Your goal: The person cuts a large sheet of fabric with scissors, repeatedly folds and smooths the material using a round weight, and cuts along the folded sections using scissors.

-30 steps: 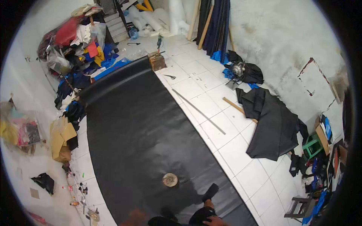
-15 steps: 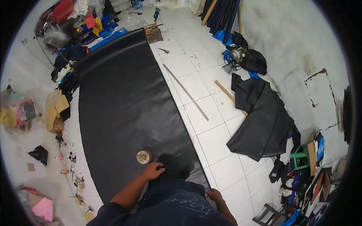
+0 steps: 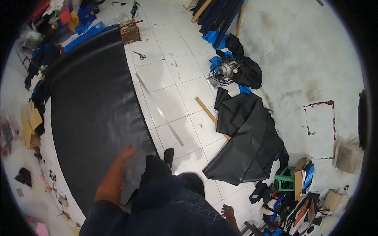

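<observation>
A wide sheet of black material (image 3: 94,106) lies unrolled on the white tiles, its roll (image 3: 84,49) at the far end. Above its near right part is my left hand (image 3: 128,152), blurred by motion, so its fingers cannot be made out. My right hand (image 3: 227,211) hangs low over the tiles beside my body, fingers apart and holding nothing. One of my feet (image 3: 169,156), in a dark sock, is on the tiles just right of the sheet. A long metal ruler (image 3: 159,110) lies on the floor beyond it.
Scissors (image 3: 139,55) lie near a brown block (image 3: 130,33). To the right, folded black material (image 3: 246,137) covers part of a wooden pole (image 3: 206,109). Behind it is a machine with cables (image 3: 228,70). A green stool (image 3: 284,179) stands among clutter at the lower right.
My body has risen and moved right, off the sheet. Both hands have left their earlier places near my knees. The round wooden piece on the sheet is no longer visible.
</observation>
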`<state>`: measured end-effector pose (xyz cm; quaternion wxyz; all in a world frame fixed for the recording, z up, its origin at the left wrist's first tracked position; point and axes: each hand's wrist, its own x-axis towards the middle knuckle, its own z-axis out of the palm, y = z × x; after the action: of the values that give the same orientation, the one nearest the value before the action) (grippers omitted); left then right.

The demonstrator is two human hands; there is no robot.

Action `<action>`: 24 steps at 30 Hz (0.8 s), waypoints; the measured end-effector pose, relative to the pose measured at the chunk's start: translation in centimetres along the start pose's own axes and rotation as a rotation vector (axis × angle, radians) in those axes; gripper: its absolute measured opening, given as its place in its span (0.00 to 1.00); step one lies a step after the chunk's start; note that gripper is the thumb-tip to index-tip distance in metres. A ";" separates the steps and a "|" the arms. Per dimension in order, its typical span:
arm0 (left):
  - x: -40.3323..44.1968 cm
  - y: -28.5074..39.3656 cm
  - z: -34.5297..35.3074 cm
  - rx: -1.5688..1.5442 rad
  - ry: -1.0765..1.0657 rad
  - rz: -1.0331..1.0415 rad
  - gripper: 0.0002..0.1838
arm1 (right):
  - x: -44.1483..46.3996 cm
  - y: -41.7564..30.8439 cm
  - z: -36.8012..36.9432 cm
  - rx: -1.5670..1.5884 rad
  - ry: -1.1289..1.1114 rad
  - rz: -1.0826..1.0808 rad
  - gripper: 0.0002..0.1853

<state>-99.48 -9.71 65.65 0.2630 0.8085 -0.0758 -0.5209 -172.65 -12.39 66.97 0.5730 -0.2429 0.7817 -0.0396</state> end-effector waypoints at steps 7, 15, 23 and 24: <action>-7.6 46.6 -14.1 -0.458 0.138 1.375 0.27 | 8.6 -5.3 -0.5 0.087 -0.067 0.081 0.15; -16.8 53.9 -22.3 -0.335 0.787 1.781 0.24 | 19.2 -50.7 4.1 -0.354 -0.104 -0.231 0.16; -11.3 52.4 -26.6 -0.315 1.250 1.465 0.21 | 25.4 -99.8 24.9 -0.846 -0.128 -1.047 0.13; -10.5 52.4 -27.7 -0.313 1.293 1.434 0.21 | 23.3 -102.7 29.2 -0.904 -0.093 -1.061 0.13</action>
<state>-71.80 -40.50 109.27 0.6125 0.6563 -0.3207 0.3021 -116.86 -106.24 71.54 0.3518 -0.8079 0.4722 0.0256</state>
